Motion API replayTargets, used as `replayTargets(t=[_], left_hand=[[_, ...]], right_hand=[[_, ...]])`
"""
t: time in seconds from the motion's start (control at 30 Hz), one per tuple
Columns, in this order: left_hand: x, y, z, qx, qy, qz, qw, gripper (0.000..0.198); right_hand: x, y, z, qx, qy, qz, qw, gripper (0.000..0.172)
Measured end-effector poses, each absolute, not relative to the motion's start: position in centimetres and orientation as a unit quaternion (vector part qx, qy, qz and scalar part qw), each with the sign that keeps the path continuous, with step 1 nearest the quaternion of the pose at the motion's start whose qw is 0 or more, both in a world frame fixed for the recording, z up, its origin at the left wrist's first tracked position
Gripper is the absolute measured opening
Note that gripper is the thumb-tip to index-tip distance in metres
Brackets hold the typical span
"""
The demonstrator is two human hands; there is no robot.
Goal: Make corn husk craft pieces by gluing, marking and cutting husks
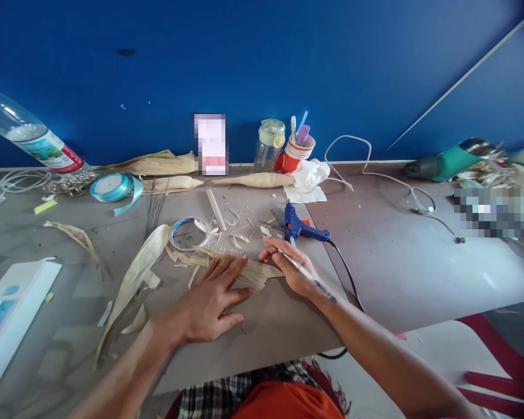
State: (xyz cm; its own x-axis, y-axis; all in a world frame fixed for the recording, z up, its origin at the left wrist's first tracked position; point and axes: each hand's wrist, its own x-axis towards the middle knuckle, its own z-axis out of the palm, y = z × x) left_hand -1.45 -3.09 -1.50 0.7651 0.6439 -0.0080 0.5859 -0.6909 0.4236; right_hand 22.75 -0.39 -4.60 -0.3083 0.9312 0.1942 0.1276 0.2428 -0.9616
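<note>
Reading clock directions from the left hand (209, 302), a bottle (48, 148) sits at ten o'clock, a ribbon roll (110, 188) just past it, a long husk (133, 279) at nine and a tape ring (173, 235) at eleven. That hand lies spread, palm down on the counter (288, 326), fingers on a husk piece (257, 278) at two. Apart from it, the right hand (293, 269) closes on what looks like a pen (306, 274); at its one o'clock lies a glue gun (303, 227).

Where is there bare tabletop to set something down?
Mainly right: beyond the blue glue gun and its black cord, nearer than the white cable. A smaller patch lies between the left hand, right forearm and near edge. Crowded: husk scraps between tape roll and glue gun.
</note>
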Motion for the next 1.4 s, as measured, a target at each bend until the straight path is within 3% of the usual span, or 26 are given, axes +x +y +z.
replayTargets(t=[0.13,0.3,0.83,1.03,1.23,1.4], left_hand=[[-1.3,-2.8,-1.2,0.921,0.328,0.068,0.201,0.035],[-1.1,-2.6,-1.0,0.925,0.326,0.073,0.179,0.032],[-1.8,-1.6,-1.6,0.913,0.372,0.143,0.093,0.024],[-1.8,-1.2,-1.7,0.889,0.403,0.192,0.099,0.023],[-2.0,-1.3,-1.8,0.810,0.459,0.318,0.180,0.018],[-1.6,-1.4,-1.8,0.665,0.511,0.380,0.391,0.020]], right_hand=[[22.1,-0.4,-4.4,-0.433,-0.758,0.315,0.373,0.029],[22.0,-0.6,-3.4,-0.420,-0.826,0.222,0.303,0.036],[22.0,-1.0,-3.4,-0.422,-0.845,0.178,0.277,0.033],[22.0,-1.3,-4.0,-0.411,-0.835,0.218,0.295,0.032],[21.5,-1.3,-4.0,-0.486,-0.713,0.283,0.420,0.021],[21.4,-1.5,-3.3,-0.445,-0.642,0.402,0.477,0.019]])
